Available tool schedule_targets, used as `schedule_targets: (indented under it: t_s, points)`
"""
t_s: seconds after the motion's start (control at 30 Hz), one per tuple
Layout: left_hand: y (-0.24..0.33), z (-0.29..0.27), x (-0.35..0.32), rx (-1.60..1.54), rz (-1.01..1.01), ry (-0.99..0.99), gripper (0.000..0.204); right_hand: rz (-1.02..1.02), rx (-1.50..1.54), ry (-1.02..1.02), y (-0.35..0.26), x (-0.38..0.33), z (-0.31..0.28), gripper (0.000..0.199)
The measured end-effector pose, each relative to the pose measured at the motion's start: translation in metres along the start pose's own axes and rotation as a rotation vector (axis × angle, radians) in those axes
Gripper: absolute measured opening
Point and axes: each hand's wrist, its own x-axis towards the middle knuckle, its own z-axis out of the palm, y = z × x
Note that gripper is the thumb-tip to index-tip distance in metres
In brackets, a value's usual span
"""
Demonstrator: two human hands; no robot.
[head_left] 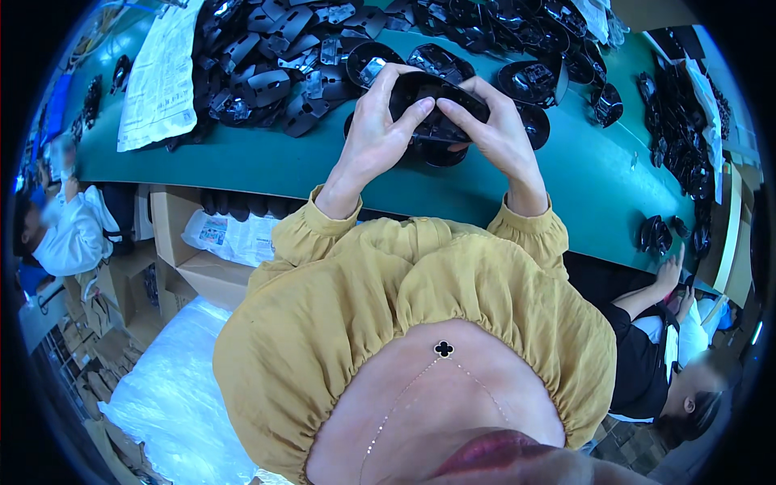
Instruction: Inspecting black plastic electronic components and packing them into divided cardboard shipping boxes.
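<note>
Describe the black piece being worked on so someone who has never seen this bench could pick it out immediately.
Start at the long green table and the heap of black plastic shells along its far side. Nearer the person, at the middle, the left hand and right hand grip one glossy black oval shell. It alone is lifted and pinched under both thumbs; its neighbours lie loose.

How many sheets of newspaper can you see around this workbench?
2 in plain view. One newspaper sheet lies on the green table, left of the pile of black plastic parts. Another newspaper lies in the cardboard box below. More may be hidden.
</note>
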Motion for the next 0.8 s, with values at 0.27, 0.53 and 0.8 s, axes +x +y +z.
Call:
schedule_targets:
  t_s: [0.27, 0.53, 0.8]
  points:
    - [-0.003, 0.013, -0.002, 0.112, 0.198, 0.202, 0.028, -0.129, 0.007, 0.042, 0.005, 0.005, 0.004, 0.022]
    - [0.002, 0.019, -0.001, 0.026, 0.215, 0.265, 0.020, -0.247, -0.083, 0.231, 0.010, 0.007, 0.022, 0.020]
    - [0.007, 0.015, 0.004, 0.037, 0.200, 0.260, 0.022, -0.226, -0.101, 0.236, 0.015, 0.015, 0.022, 0.023]
